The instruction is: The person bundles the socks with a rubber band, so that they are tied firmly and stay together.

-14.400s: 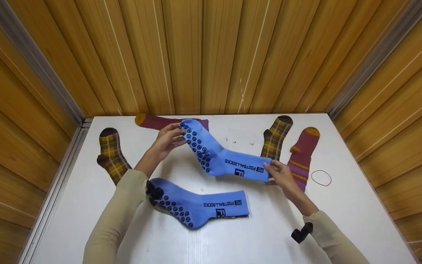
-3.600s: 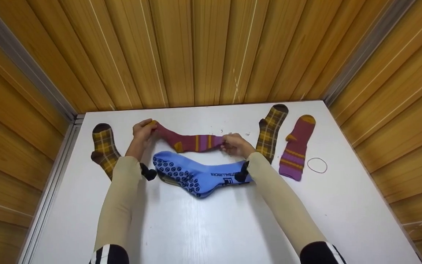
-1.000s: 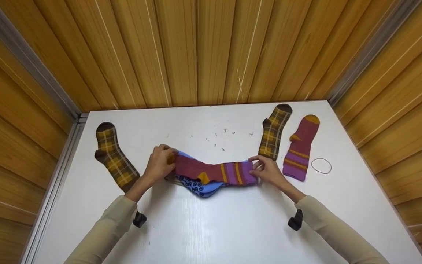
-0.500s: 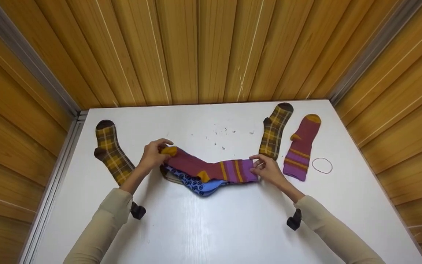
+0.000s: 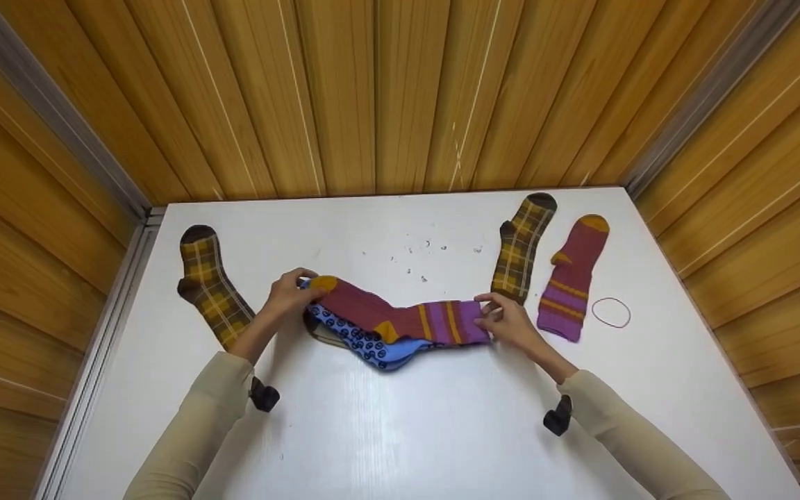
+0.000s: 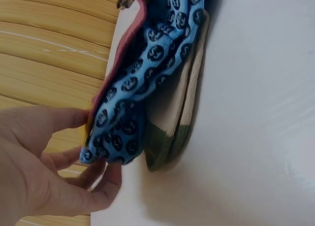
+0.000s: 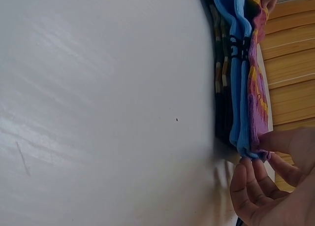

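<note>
Sock point(image 5: 400, 319) crosswise (toe left)

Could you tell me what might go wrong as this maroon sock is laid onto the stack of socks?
The maroon sock sits askew on the blue socks, so the stack may end up uneven. The left hand pinches its toe and the right hand its cuff; a tug could drag the layers beneath. Its mate lies apart, beside a plaid sock, inviting a mismatch.

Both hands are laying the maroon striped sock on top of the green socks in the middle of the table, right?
Not quite: the maroon striped sock is going on top of blue socks with dark dots, not green ones. The head view shows it, with the left hand at the toe end and the right hand at the cuff end.
</note>
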`<action>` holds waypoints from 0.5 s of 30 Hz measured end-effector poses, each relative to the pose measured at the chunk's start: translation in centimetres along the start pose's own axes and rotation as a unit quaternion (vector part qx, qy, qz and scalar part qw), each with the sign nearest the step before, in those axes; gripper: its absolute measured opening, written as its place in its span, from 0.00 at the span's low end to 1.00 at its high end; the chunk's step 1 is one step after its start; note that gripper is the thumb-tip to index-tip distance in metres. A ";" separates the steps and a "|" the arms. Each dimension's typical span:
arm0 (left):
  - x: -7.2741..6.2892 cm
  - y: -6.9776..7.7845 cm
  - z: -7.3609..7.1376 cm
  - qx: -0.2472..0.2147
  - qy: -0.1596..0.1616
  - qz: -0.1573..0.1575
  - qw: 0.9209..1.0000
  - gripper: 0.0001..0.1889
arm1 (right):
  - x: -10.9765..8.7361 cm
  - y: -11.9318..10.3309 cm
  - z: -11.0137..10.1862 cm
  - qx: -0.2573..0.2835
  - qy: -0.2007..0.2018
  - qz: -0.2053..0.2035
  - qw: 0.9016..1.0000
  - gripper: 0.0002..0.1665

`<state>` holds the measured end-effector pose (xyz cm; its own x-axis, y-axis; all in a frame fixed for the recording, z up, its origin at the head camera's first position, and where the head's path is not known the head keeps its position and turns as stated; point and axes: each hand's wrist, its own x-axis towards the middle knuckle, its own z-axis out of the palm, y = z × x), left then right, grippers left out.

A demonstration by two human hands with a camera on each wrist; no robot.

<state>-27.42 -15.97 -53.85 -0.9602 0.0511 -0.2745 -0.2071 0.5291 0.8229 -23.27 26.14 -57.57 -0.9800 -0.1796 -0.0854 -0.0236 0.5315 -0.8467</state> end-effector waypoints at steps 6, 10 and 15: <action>0.7 -0.2 0.1 -0.072 0.042 -0.003 0.996 0.19 | 0.0 0.1 -0.1 0.003 0.002 -0.003 1.000 0.24; 0.1 0.6 -0.2 -0.123 0.059 -0.018 0.991 0.19 | 0.1 0.2 -0.2 -0.003 -0.004 -0.013 1.000 0.25; -1.4 1.6 -1.4 -0.152 0.035 -0.067 0.986 0.19 | 0.4 -0.1 -0.3 -0.007 -0.010 -0.011 1.000 0.24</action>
<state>-26.70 -16.37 -51.50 -0.9285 -0.0664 -0.3653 -0.3700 0.2489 0.8951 -23.70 26.30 -57.33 -0.9749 -0.2091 -0.0772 -0.0488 0.5382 -0.8414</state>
